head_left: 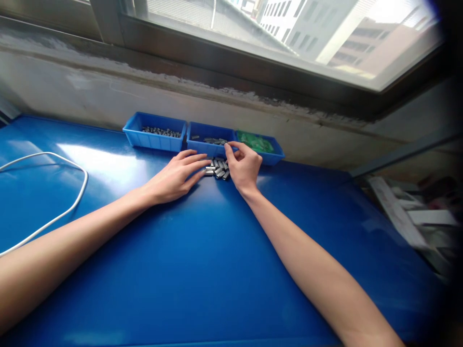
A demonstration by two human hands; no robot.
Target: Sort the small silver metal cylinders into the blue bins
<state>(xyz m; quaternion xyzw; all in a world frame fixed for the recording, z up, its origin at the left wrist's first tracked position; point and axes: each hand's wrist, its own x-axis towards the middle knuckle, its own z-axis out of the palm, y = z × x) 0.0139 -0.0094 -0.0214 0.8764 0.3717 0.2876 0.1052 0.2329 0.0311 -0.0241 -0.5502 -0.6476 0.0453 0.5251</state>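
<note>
Metal pieces (220,172) | blue table (202,270) is bearing their pile just in front of the middle bin (202,146) | left hand (177,176) is lying at the bin's front left, loosely spread, grasping nothing | right hand (244,166) is showing curled fingers at its front right; whether gripping anything, cannot tell

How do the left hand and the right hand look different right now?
The left hand has its fingers stretched out and spread, but the right hand has its thumb and pointer finger pinched close together. The left hand is at the left side of the metal pieces; the right hand is at their right side. Both hands are bare and near the blue bins. Whether the right hand holds something is hard to tell.
</note>
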